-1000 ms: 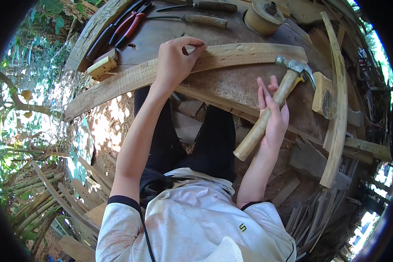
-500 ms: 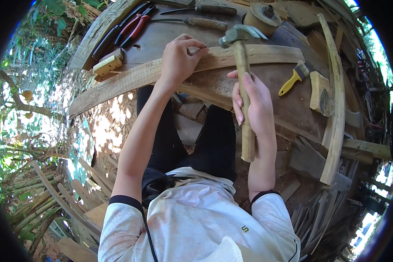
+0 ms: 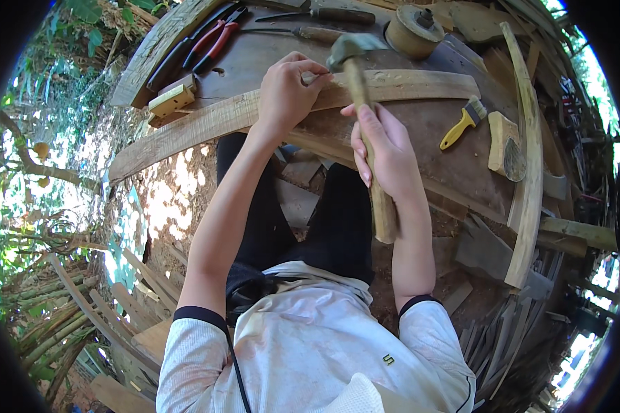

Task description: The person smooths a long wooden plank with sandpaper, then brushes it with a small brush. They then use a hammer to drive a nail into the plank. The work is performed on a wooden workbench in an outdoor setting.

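My right hand (image 3: pixel 387 148) is wrapped round the wooden handle of a claw hammer (image 3: pixel 358 82). The hammer's head is slightly blurred and sits just right of my left fingertips, over the far side of a long curved wooden board (image 3: pixel 406 84). My left hand (image 3: pixel 289 88) rests at the board's middle, thumb and forefinger pinched together. Whatever small thing is between those fingertips is too tiny to make out. The board lies across the near part of the worktable (image 3: pixel 455 165), its left end reaching past the table's edge.
Red-handled pliers (image 3: pixel 217 47) and a small wooden block (image 3: pixel 171 101) lie at the far left. Wood-handled tools (image 3: pixel 320 34) and a round can-like object (image 3: pixel 415 32) are at the back. A yellow brush (image 3: pixel 463 124) and a long wooden stick (image 3: pixel 528 158) lie to the right.
My right hand has swung the hammer to the left, bringing its head close to my left fingertips. My left hand keeps its pinch at nearly the same spot on the board.
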The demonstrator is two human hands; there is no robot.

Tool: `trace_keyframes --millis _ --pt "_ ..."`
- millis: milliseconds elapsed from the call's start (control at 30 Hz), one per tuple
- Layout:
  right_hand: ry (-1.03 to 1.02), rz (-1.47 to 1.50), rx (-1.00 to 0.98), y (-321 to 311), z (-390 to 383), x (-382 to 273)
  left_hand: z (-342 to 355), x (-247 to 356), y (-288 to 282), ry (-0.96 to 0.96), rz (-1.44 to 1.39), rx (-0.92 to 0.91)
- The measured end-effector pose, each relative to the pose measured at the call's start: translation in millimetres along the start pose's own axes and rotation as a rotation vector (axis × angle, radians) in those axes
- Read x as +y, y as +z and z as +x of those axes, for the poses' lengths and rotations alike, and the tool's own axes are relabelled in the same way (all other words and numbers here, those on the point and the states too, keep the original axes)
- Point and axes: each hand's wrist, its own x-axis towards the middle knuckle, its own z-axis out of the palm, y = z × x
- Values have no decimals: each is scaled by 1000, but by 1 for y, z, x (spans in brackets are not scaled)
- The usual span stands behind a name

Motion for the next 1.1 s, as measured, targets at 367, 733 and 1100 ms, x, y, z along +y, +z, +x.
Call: trace_keyframes --millis 367,733,1100 --pt "-29 16 24 2 -1 3 1 3 -1 -40 -3 -11" --pt "-9 14 54 1 -2 27 1 0 -2 31 -20 -7" --pt "-95 95 56 -6 2 16 4 -4 -3 -15 -36 -3"
